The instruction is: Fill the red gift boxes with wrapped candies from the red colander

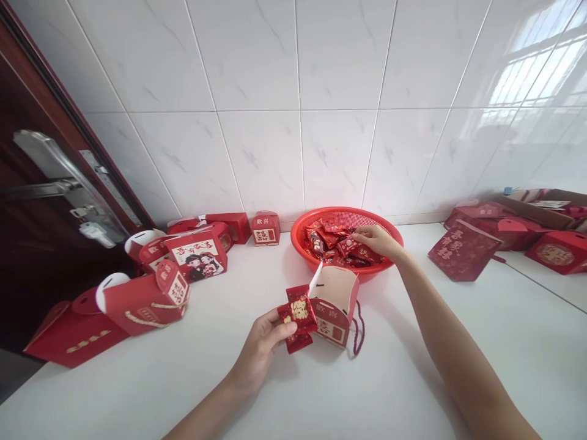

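Note:
Two or so red-wrapped candies [299,310] with gold print are pinched between the thumb and fingers of my left hand [260,348]. They overlap the left side of a small red gift box [337,287], which stands on the white table with its top flaps open and a dark red cord handle [360,330] hanging at its right. Behind the box sits a red plastic basket [397,238] with several wrapped candies [328,235] in it. My right hand [378,240] reaches over the basket's right side, its fingers closed on a red candy packet [347,245].
At the left lie several red gift boxes [147,299], near a dark door with a metal handle [59,165]. One small closed box [265,228] stands by the tiled wall. More red boxes [465,249] and an open cardboard carton [545,205] are at the right.

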Available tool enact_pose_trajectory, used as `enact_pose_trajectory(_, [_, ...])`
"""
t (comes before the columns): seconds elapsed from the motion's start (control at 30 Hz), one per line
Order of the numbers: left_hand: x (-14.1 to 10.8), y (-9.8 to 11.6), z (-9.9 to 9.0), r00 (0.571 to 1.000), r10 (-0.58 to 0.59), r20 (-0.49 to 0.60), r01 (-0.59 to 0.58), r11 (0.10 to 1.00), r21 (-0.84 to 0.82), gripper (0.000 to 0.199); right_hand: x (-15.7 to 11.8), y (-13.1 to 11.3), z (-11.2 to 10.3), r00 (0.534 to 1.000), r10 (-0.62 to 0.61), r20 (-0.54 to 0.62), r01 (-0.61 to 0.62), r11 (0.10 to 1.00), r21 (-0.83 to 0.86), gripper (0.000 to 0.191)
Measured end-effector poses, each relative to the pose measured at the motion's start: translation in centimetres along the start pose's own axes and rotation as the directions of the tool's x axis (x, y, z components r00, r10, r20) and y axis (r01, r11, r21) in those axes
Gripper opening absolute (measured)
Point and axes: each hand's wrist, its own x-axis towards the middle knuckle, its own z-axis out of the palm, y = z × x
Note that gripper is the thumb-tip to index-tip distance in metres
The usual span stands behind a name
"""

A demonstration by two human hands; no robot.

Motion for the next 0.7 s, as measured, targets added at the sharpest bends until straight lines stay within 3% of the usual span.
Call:
enact_pose_trajectory(0.2, [1.1,1.6,-0.8,0.990,0.091,-0.109,-0.095,0.995,-0.033,0.035,0.0,-0.2,-0.2,0.996,-0.056,-0.068,0.059,0.997,0.040,0.049])
enact_pose_trajectory(0.33, [3.9,4.7,-1.0,0.956,0.206,-0.208,-0.212,0.977,-0.006,0.037,-0.2,-0.7,-0.1,0.982,-0.097,-0.161,0.115,0.988,0.106,0.046])
enact_pose_trajectory(0.43, [6.8,6.8,-0.4,0.950,0.264,-0.168,-0.254,0.964,0.082,0.040,-0.2,-1.0,0.5,0.964,-0.124,-0.235,0.164,0.974,0.158,0.042])
enact_pose_trajectory(0.57, [10.5,7.8,0.7,0.965,0.216,-0.152,-0.181,0.960,0.216,0.043,0.1,-1.2,1.4,0.931,-0.146,-0.334,0.225,0.950,0.214,0.042])
enact_pose_trajectory(0.7, [12.8,6.9,1.5,0.965,0.199,-0.173,-0.164,0.967,0.196,0.047,0.4,-1.3,1.6,0.899,-0.161,-0.407,0.281,0.924,0.257,0.040])
